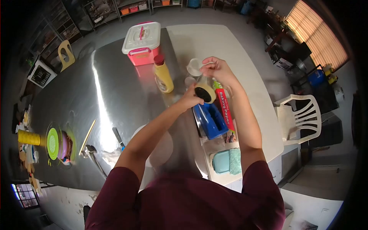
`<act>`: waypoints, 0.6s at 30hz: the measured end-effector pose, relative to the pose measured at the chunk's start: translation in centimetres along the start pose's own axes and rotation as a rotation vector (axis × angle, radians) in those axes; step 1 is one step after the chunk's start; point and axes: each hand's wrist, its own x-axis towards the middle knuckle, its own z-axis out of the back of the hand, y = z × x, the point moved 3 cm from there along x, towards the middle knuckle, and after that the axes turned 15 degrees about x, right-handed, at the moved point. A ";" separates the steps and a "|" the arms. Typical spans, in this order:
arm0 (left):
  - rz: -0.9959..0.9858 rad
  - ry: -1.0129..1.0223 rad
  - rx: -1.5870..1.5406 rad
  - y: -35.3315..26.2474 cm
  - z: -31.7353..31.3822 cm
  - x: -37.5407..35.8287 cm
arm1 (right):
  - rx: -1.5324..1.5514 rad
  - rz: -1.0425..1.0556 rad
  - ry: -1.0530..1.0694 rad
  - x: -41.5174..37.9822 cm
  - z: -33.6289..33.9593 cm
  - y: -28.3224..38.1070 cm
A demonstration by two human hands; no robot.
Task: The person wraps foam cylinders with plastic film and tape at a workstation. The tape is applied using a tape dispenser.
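Observation:
My left hand [189, 99] is closed round a roll of tape [207, 92], held tilted above a blue tape dispenser [213, 124]. My right hand [217, 71] is raised just beyond the roll, its thumb and forefinger pinched together. Something clear and faint, perhaps a strip of tape, shows between the roll and those fingertips, but I cannot make it out surely. Beside the right fingertips is a white ribbed cup [194, 66]. A red box of baking paper [224, 105] lies to the right of the dispenser, under my right forearm.
A yellow bottle with a red cap [163, 78] and a pink box with a white lid [142, 44] stand farther back on the metal tabletop [76, 99]. At left are a green and purple round thing [53, 143] and a wooden stick [89, 134]. A white chair [299, 119] stands right.

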 end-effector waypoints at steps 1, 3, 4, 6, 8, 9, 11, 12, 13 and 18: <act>-0.055 -0.022 0.023 -0.2 0.0 0.3 | 0.035 -0.003 -0.011 -0.3 0.0 -0.1; -0.096 -0.065 0.133 -0.3 -0.1 0.1 | 0.080 0.003 -0.016 -0.9 0.0 -0.2; -0.085 -0.084 0.218 -0.6 0.0 -0.3 | 0.088 0.012 -0.010 -1.3 -0.1 0.2; -0.084 -0.125 0.295 -1.0 -0.2 -1.0 | 0.087 0.021 0.007 -2.4 -0.5 0.8; -0.111 -0.173 0.289 -1.6 -0.5 -1.2 | 0.070 0.038 0.030 -3.7 -0.9 1.6; -0.165 -0.182 0.210 -2.1 -0.5 -1.5 | 0.080 0.010 0.003 -4.3 -0.7 1.7; -0.266 -0.209 0.048 -3.0 -0.4 -2.2 | 0.100 -0.046 -0.043 -5.5 -0.4 1.5; -0.295 -0.197 0.108 -2.9 -0.6 -2.3 | 0.133 -0.061 -0.073 -5.9 -0.1 1.0; -0.325 -0.186 0.167 -2.8 -0.8 -2.2 | 0.164 -0.076 -0.101 -6.4 0.2 0.5; -0.389 -0.193 0.202 -3.0 -2.3 -2.1 | 0.289 -0.092 -0.221 -8.0 2.0 -1.4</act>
